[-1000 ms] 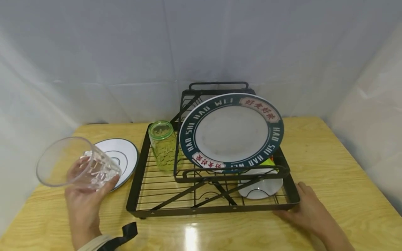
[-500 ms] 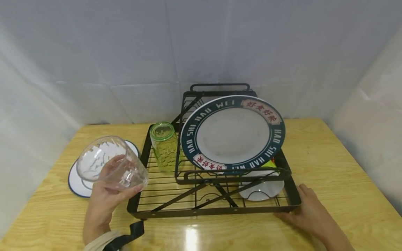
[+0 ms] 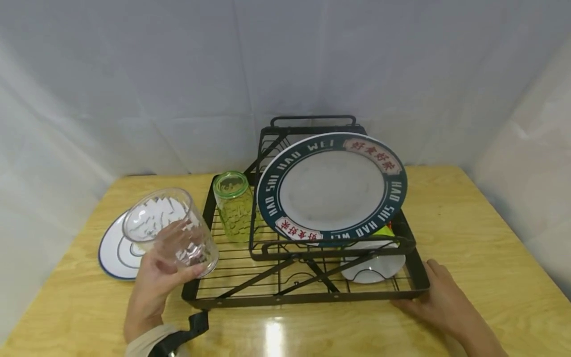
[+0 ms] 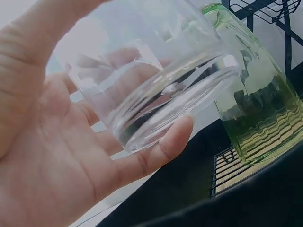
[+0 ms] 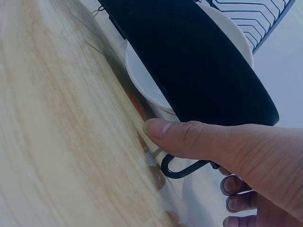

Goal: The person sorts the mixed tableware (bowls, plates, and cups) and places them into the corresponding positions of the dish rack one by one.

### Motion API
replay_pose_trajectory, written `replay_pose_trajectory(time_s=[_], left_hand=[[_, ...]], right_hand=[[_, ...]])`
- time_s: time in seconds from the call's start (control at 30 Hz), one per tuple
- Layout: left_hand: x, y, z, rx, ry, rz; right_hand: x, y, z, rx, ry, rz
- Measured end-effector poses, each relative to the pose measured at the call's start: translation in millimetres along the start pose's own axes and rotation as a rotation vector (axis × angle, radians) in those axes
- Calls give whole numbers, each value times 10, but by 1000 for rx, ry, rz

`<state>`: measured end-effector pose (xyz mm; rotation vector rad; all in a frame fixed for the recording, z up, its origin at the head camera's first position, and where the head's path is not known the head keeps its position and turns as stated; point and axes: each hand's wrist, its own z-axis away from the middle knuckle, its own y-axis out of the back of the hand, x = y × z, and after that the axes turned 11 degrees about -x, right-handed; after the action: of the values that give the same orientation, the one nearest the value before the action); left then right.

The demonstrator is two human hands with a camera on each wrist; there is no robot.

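Observation:
My left hand [image 3: 151, 285] grips a clear glass [image 3: 196, 243], tilted with its mouth to the upper left. The glass's base is over the left edge of a black two-tier dish rack [image 3: 308, 299]. In the left wrist view the thumb and fingers wrap the clear glass [image 4: 156, 90], with one finger under the base. My right hand [image 3: 441, 297] holds the rack's front right corner; in the right wrist view its thumb lies along the black frame [image 5: 199, 66]. A green glass [image 3: 236, 213] stands upside down on the rack's lower tier, at the left.
A large oval plate [image 3: 330, 191] with a dark green rim leans on the upper tier. Beneath it a white dish [image 3: 374, 267] sits at the lower right, beside something yellow-green and red, mostly hidden. A blue-rimmed white plate [image 3: 120, 253] lies on the wooden table [image 3: 464, 223], left of the rack.
My left hand has carried the clear glass rightward, from over the blue-rimmed plate to the rack's left edge. The right hand stays at the rack's corner.

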<state>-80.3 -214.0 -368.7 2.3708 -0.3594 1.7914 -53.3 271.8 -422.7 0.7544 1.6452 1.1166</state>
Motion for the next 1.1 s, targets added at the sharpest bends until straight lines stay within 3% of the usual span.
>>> replay_pose_trajectory(time_s=[0.13, 0.37, 0.6, 0.87, 1.1], left_hand=[[6, -16, -30, -29, -9, 30], [24, -44, -28, 4, -16, 75], [45, -43, -47, -6, -13, 99], [-68, -6, -47, 87, -159, 264], [-109, 6, -65, 74, -236, 382]], right_hand=[[10, 5, 1, -1, -5, -4], [4, 10, -1, -5, -8, -3], [-21, 18, -10, -27, -34, -8], [-11, 18, -8, -14, -8, -14], [-9, 25, -9, -15, 9, -29]])
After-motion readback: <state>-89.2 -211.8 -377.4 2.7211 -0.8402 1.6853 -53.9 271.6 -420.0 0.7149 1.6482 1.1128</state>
